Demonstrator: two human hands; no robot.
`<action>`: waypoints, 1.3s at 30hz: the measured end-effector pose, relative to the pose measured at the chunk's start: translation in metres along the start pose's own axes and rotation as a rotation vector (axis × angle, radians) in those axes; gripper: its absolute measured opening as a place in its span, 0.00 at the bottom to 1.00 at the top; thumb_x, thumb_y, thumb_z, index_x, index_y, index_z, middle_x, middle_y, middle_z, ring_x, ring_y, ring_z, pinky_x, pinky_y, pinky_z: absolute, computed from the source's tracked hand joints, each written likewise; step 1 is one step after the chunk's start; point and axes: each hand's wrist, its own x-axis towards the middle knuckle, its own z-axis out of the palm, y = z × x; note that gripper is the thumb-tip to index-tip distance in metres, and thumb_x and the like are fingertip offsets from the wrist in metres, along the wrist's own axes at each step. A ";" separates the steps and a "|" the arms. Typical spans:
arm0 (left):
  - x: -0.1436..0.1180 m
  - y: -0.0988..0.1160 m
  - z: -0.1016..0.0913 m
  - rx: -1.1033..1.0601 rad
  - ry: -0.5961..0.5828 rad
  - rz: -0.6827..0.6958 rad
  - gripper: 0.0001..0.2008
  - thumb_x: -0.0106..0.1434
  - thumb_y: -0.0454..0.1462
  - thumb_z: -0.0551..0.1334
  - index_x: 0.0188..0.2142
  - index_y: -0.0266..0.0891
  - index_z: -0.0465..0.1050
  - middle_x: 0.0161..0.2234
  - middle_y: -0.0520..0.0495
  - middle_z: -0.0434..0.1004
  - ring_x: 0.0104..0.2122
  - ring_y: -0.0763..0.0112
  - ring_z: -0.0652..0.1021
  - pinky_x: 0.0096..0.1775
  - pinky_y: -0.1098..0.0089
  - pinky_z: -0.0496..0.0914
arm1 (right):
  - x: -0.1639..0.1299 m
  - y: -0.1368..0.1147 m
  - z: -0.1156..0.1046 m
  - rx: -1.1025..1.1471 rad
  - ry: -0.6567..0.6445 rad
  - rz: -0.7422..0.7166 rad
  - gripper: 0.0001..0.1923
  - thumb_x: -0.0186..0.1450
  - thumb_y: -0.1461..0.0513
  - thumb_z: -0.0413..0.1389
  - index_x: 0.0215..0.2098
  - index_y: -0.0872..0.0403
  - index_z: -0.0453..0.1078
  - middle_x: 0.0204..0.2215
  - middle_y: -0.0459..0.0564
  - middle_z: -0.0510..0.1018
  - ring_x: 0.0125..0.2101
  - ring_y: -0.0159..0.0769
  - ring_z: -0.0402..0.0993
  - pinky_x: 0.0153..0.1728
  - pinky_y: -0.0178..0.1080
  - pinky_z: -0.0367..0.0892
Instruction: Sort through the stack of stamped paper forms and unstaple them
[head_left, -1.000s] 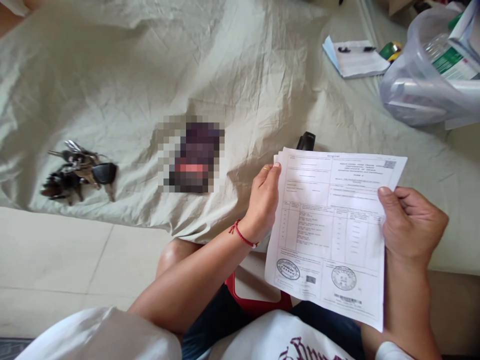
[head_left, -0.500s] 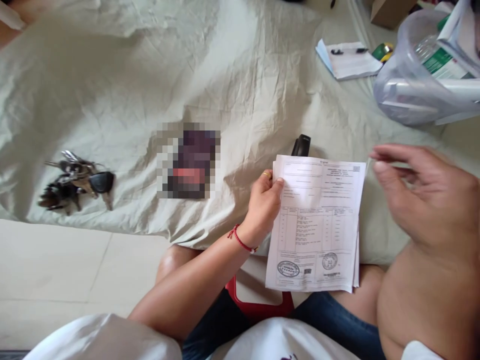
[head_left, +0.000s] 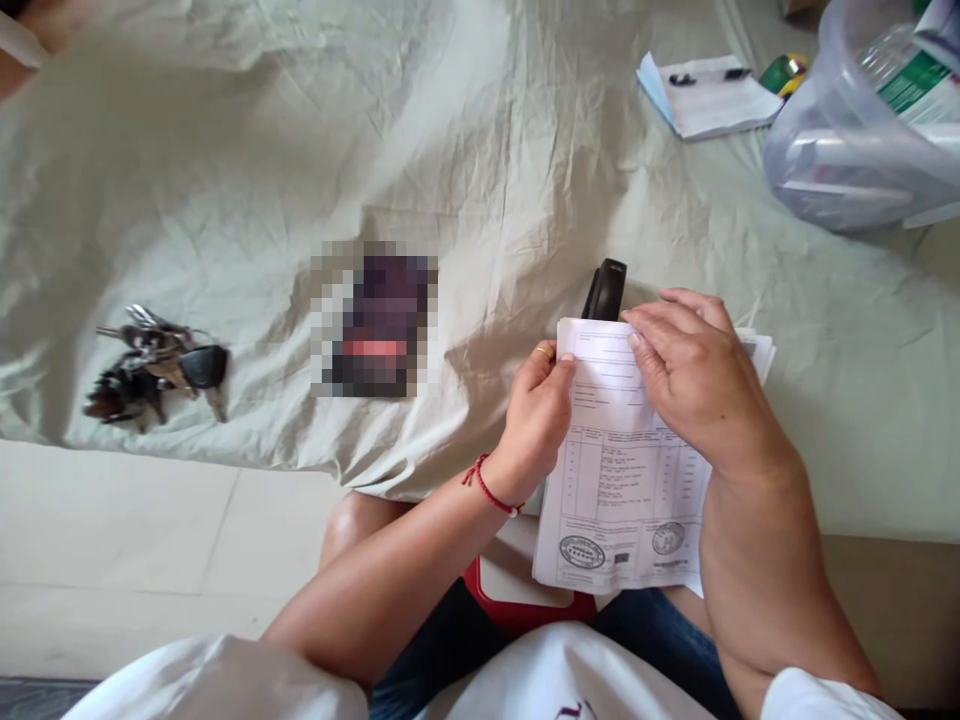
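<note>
Printed sheets [head_left: 622, 480], more than one, held tilted over the lap [head_left: 442, 630], top edge toward the cloth [head_left: 247, 200]. Two inked stamps [head_left: 582, 552] near the lower edge; smaller print not legible from where I stand.

Left hand [head_left: 540, 410]: fingers closed round the left margin, thumb in front, the rest behind. Likely reason: this grip bears the stack's weight. Right hand [head_left: 697, 370]: arched across the upper right, fingertips gathered narrow at the top edge; whether they pinch paper, cannot tell. Its placing suggests control of the top margin; a sheet's corner juts out behind it.

Between the thighs, a red-edged item [head_left: 517, 608], perhaps a seat, mostly hidden. Pale floor tiles [head_left: 135, 530] at left.

Surface: pale cloth, wrinkled, draped over the near edge; its support is hidden. Black object [head_left: 611, 285], perhaps a stapler, just past the sheets and partly hidden by them, presumably kept within reach. Dark rectangular item [head_left: 382, 310], possibly a phone, blurred. Bunch of keys [head_left: 161, 370] farther left, well apart from the hands.

Far right: notepad [head_left: 705, 110] with a pen [head_left: 709, 76] lying across it; apparent tape measure [head_left: 784, 75] between pad and translucent basket [head_left: 795, 185].
</note>
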 end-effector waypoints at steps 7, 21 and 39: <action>-0.002 -0.002 0.004 0.015 -0.007 0.037 0.09 0.76 0.38 0.67 0.36 0.42 0.73 0.35 0.51 0.73 0.34 0.70 0.72 0.40 0.69 0.69 | -0.004 0.000 -0.002 0.031 0.038 0.009 0.20 0.82 0.59 0.53 0.65 0.47 0.83 0.58 0.56 0.89 0.65 0.57 0.80 0.67 0.66 0.77; 0.002 -0.013 -0.002 0.214 -0.130 0.324 0.21 0.79 0.51 0.68 0.34 0.43 0.67 0.33 0.52 0.67 0.33 0.69 0.66 0.37 0.66 0.64 | -0.003 -0.017 0.001 0.046 0.124 -0.065 0.19 0.82 0.61 0.55 0.65 0.48 0.83 0.59 0.57 0.88 0.66 0.57 0.78 0.71 0.66 0.75; 0.012 -0.029 -0.003 0.362 -0.134 0.545 0.28 0.81 0.64 0.60 0.37 0.44 0.69 0.33 0.50 0.71 0.33 0.66 0.70 0.39 0.62 0.66 | -0.004 -0.028 0.013 0.134 0.097 -0.131 0.21 0.81 0.67 0.55 0.66 0.49 0.82 0.57 0.56 0.89 0.70 0.58 0.76 0.70 0.64 0.78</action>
